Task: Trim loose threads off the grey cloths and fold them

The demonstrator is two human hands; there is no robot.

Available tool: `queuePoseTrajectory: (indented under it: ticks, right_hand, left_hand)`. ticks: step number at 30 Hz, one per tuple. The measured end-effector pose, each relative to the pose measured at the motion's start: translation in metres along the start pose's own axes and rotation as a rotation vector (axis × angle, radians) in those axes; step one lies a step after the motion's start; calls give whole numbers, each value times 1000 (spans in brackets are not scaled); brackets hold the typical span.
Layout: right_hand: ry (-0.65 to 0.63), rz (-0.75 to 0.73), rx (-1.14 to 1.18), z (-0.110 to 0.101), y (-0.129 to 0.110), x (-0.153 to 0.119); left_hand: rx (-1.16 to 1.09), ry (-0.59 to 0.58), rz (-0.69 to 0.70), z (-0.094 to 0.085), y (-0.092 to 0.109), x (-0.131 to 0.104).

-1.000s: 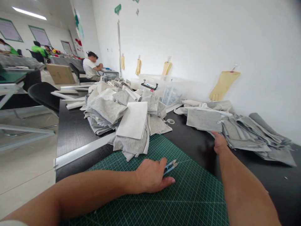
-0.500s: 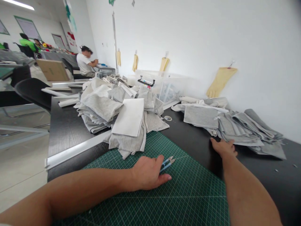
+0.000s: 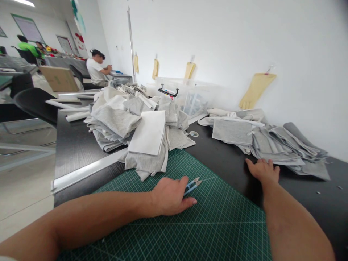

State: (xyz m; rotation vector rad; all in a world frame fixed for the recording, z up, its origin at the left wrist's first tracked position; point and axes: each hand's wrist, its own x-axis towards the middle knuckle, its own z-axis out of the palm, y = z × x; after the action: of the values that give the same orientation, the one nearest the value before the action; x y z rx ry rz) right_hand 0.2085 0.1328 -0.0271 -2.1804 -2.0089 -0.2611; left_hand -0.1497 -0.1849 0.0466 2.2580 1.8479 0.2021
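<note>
My left hand is closed round small blue thread snips, their metal tips pointing right above the green cutting mat. My right hand rests with fingers spread on the black table, at the front edge of a pile of grey cloth pieces; nothing shows in it. Beyond the mat lies a larger heap of grey and white cloth, with a flat white piece on top. Its front cloths overlap the mat's far corner.
A metal ruler strip crosses the table at left. A tape roll lies between the piles. Behind stands a clear plastic box by the wall. Yellow gloves hang above. A person sits far back left.
My right hand has shifted slightly right along the cloth pile's edge, its fingers spread more. My left hand still holds the snips. The view has shifted slightly.
</note>
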Motion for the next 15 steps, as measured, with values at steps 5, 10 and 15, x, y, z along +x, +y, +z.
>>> queuePoseTrajectory:
  ticks: [5, 10, 15]
  right_hand:
    - [-37, 80, 56, -7, -2, -3]
    - [-130, 94, 73, -11, -3, -3]
    - [-126, 6, -12, -14, -5, -4]
  left_hand:
    - [13, 11, -4, 2, 0, 1]
    - [21, 14, 5, 2, 0, 1]
    - [26, 11, -1, 1, 0, 1]
